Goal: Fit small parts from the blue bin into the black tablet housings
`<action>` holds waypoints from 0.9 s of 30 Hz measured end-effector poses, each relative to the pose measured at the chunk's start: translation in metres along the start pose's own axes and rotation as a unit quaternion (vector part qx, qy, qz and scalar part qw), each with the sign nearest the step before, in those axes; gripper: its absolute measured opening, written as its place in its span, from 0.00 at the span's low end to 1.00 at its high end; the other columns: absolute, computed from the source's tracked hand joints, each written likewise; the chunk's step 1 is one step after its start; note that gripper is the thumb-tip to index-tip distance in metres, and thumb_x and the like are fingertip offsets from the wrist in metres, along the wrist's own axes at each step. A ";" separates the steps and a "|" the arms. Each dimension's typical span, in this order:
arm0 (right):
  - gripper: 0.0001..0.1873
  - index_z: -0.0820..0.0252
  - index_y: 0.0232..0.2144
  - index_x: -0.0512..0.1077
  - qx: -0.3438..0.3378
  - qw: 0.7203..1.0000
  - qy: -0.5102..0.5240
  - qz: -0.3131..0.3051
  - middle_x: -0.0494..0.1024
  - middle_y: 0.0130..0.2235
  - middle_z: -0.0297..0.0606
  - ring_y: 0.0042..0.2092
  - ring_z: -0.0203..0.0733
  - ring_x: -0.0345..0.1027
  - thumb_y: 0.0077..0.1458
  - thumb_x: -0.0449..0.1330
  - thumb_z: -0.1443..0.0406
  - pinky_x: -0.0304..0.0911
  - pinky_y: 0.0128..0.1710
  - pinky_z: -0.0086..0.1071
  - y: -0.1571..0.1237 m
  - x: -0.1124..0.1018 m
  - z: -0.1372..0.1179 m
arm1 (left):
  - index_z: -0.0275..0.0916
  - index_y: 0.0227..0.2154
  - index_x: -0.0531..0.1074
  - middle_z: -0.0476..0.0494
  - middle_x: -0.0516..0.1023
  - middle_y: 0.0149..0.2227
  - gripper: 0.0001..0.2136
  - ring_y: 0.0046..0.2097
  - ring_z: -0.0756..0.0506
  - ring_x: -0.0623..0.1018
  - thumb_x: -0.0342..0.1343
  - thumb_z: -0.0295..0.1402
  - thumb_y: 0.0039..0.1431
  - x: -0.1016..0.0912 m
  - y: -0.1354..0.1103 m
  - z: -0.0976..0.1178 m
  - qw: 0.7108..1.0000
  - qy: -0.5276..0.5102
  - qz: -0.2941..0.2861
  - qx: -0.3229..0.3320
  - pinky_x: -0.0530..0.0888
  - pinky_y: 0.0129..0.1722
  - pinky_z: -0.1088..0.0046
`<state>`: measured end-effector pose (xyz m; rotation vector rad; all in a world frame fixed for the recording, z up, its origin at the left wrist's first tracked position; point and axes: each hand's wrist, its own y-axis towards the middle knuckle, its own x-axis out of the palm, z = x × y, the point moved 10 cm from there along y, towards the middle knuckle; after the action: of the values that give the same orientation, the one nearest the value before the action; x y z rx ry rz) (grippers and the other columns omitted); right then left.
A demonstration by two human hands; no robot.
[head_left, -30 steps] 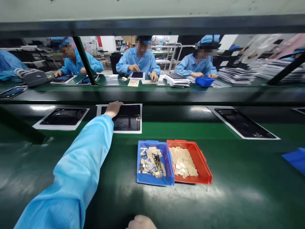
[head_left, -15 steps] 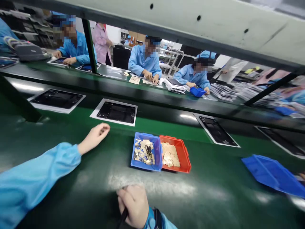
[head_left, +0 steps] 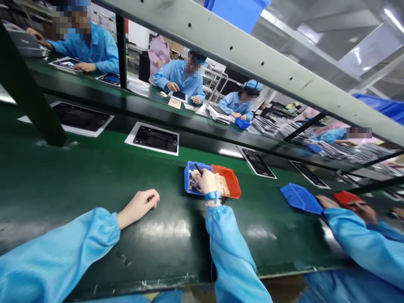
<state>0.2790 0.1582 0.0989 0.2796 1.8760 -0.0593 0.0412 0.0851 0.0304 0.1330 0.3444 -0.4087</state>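
My right hand is closed on a dark, slim, pen-like tool over the blue bin. Small cream and black pieces fill that bin, partly covered by my hand. Against its right side stands a red bin holding cream-coloured flat pieces. My left hand hangs over the green bench, left of the bins, its fingers curled inward and no object visible in them.
Along the far strip lie black panels on white sheets, one beyond my left hand and another right of the bins. A co-worker's arms reach in at the right, by a blue bin. A green post stands at left.
My right hand has moved forward from the near bench to the blue bin. My left hand sits lower in the view. The view has shifted, showing the bench's front edge and the neighbour's arms.
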 end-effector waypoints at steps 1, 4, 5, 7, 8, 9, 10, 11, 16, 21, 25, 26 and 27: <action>0.13 0.64 0.42 0.70 0.026 1.000 -0.016 -0.009 0.74 0.43 0.42 0.43 0.43 0.70 0.58 0.57 0.62 0.67 0.43 0.41 0.003 0.005 0.002 | 0.38 0.26 0.67 0.51 0.73 0.23 0.10 0.27 0.50 0.73 0.45 0.34 0.59 -0.001 -0.001 0.001 1.000 0.010 0.000 0.008 0.66 0.29 0.77; 0.16 0.62 0.48 0.66 0.076 0.996 -0.047 -0.022 0.70 0.49 0.42 0.45 0.43 0.69 0.59 0.56 0.61 0.67 0.43 0.43 0.006 0.015 0.006 | 0.38 0.26 0.67 0.51 0.73 0.22 0.10 0.26 0.50 0.72 0.45 0.34 0.59 -0.001 -0.004 0.005 0.999 0.034 -0.001 0.030 0.65 0.29 0.76; 0.17 0.62 0.49 0.66 0.084 0.995 -0.053 -0.024 0.70 0.49 0.42 0.46 0.44 0.69 0.59 0.56 0.61 0.67 0.43 0.43 0.006 0.016 0.007 | 0.38 0.26 0.68 0.51 0.73 0.22 0.10 0.26 0.50 0.72 0.45 0.34 0.59 -0.001 -0.005 0.006 0.999 0.036 -0.001 0.035 0.65 0.29 0.76; 0.16 0.62 0.49 0.66 0.087 0.994 -0.058 -0.028 0.70 0.49 0.42 0.46 0.44 0.68 0.59 0.56 0.61 0.67 0.44 0.43 0.007 0.017 0.006 | 0.39 0.25 0.68 0.51 0.73 0.22 0.10 0.26 0.50 0.72 0.45 0.34 0.59 -0.002 -0.005 0.008 0.999 0.033 -0.001 0.042 0.64 0.29 0.76; 0.16 0.61 0.49 0.66 0.084 0.994 -0.057 -0.030 0.70 0.49 0.42 0.46 0.44 0.68 0.59 0.56 0.61 0.67 0.44 0.43 0.008 0.016 0.006 | 0.39 0.25 0.68 0.52 0.73 0.22 0.10 0.26 0.50 0.72 0.45 0.33 0.58 -0.002 -0.004 0.009 0.999 0.029 -0.002 0.044 0.64 0.29 0.76; 0.16 0.61 0.48 0.66 0.080 0.995 -0.055 -0.032 0.70 0.49 0.42 0.46 0.44 0.68 0.59 0.56 0.61 0.67 0.43 0.43 0.010 0.015 0.005 | 0.39 0.25 0.68 0.52 0.73 0.22 0.10 0.26 0.50 0.72 0.45 0.33 0.58 -0.002 -0.004 0.010 0.999 0.026 -0.003 0.046 0.64 0.29 0.76; 0.16 0.61 0.49 0.66 0.076 0.995 -0.052 -0.033 0.70 0.49 0.42 0.46 0.44 0.69 0.59 0.56 0.61 0.67 0.43 0.43 0.012 0.013 0.004 | 0.39 0.25 0.68 0.52 0.73 0.22 0.10 0.26 0.50 0.72 0.45 0.32 0.58 -0.002 -0.003 0.010 0.999 0.022 -0.005 0.048 0.64 0.29 0.76; 0.16 0.62 0.49 0.66 0.073 0.996 -0.048 -0.032 0.70 0.49 0.42 0.45 0.44 0.69 0.59 0.56 0.61 0.67 0.43 0.43 0.013 0.010 0.003 | 0.39 0.24 0.68 0.52 0.73 0.22 0.09 0.26 0.50 0.72 0.46 0.32 0.57 -0.002 -0.003 0.011 0.999 0.018 -0.008 0.049 0.64 0.29 0.76; 0.13 0.64 0.43 0.69 0.050 0.999 -0.012 0.012 0.74 0.44 0.42 0.44 0.43 0.70 0.59 0.55 0.62 0.66 0.43 0.41 0.004 -0.028 -0.009 | 0.39 0.25 0.68 0.52 0.73 0.22 0.10 0.25 0.50 0.72 0.45 0.32 0.58 -0.001 -0.004 0.012 0.999 -0.005 -0.017 0.051 0.65 0.28 0.76; 0.12 0.63 0.34 0.72 -0.071 0.993 0.097 0.013 0.78 0.35 0.41 0.36 0.42 0.71 0.57 0.52 0.62 0.65 0.38 0.33 -0.046 -0.032 -0.067 | 0.38 0.39 0.69 0.45 0.75 0.36 0.09 0.36 0.48 0.74 0.49 0.35 0.58 -0.009 -0.002 0.008 0.993 -0.108 0.033 0.035 0.70 0.33 0.76; 0.12 0.62 0.30 0.73 -0.180 0.953 0.235 -0.060 0.78 0.29 0.38 0.31 0.41 0.71 0.55 0.54 0.59 0.66 0.32 0.31 -0.090 0.010 -0.111 | 0.37 0.41 0.68 0.42 0.75 0.39 0.11 0.40 0.48 0.75 0.54 0.33 0.55 -0.011 0.004 0.004 0.983 -0.179 0.047 0.017 0.71 0.32 0.77; 0.12 0.61 0.29 0.73 -0.187 0.943 0.267 -0.064 0.78 0.29 0.38 0.30 0.40 0.70 0.55 0.55 0.59 0.65 0.30 0.31 -0.096 0.019 -0.114 | 0.37 0.38 0.70 0.43 0.75 0.37 0.09 0.37 0.48 0.75 0.54 0.33 0.55 -0.012 0.006 0.004 0.983 -0.173 0.054 0.019 0.71 0.31 0.78; 0.12 0.61 0.29 0.73 -0.190 0.935 0.291 -0.066 0.77 0.28 0.38 0.29 0.40 0.70 0.54 0.56 0.58 0.65 0.29 0.31 -0.099 0.028 -0.114 | 0.37 0.35 0.71 0.44 0.75 0.34 0.07 0.36 0.49 0.75 0.54 0.33 0.55 -0.014 0.008 0.004 0.985 -0.160 0.062 0.022 0.71 0.30 0.78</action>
<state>0.1424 0.0873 0.0994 -0.1162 2.4392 0.3264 0.0332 0.0969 0.0395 0.1295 0.0102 -0.3075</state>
